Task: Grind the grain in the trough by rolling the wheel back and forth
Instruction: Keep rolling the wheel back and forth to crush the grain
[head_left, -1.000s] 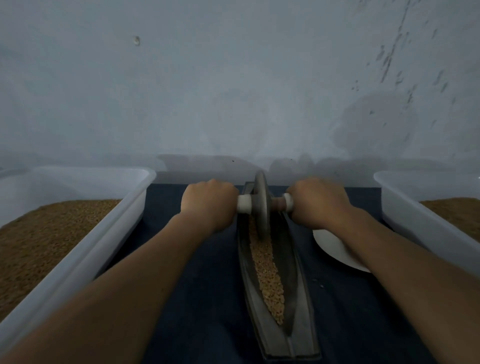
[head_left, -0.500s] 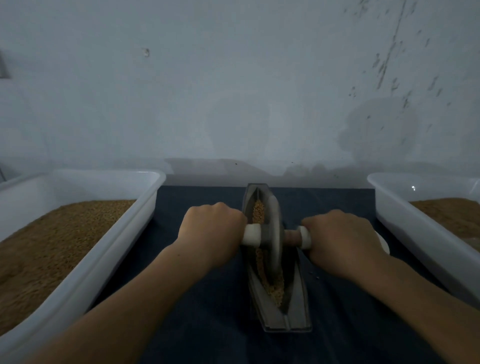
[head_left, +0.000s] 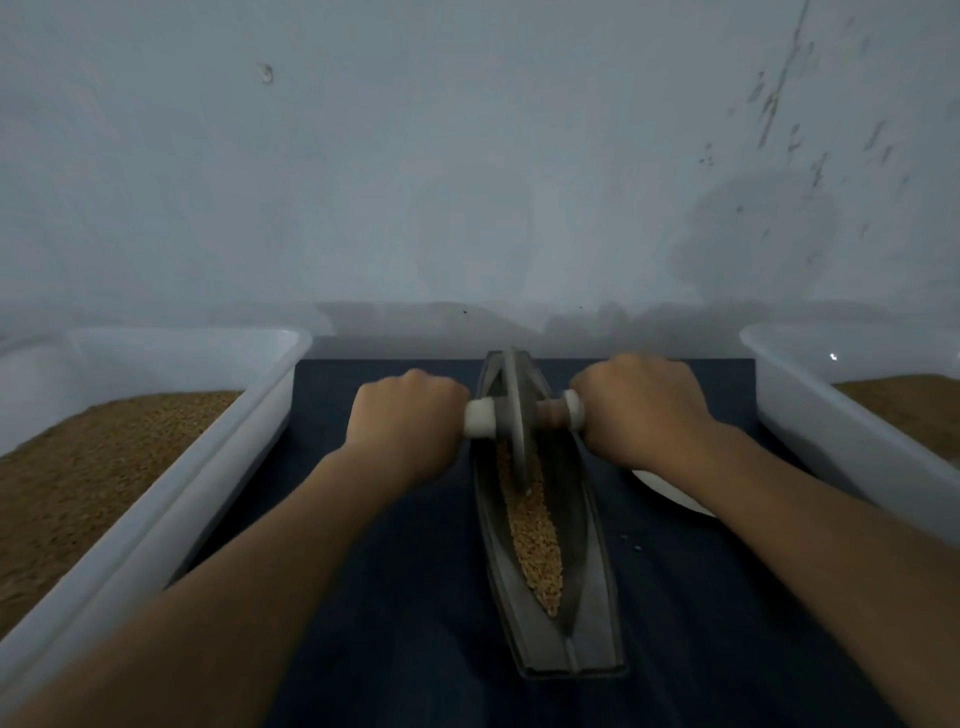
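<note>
Left hand (head_left: 410, 421) and right hand (head_left: 641, 405) gripped the wheel (head_left: 516, 410) at the far end of the trough (head_left: 592, 545); overshooting could derail it, spilling grain (head_left: 535, 535)

Two bare arms show, uncovered along all their visible length. The left forearm (head_left: 270, 582) runs in from the corner at 7 o'clock, the right forearm (head_left: 810, 519) from 4 o'clock; both are slim and smooth. The left hand (head_left: 408, 423), toward 8 o'clock of centre, and the right hand (head_left: 641, 408), toward 4 o'clock, show only backs and knuckles in the dim light.
</note>
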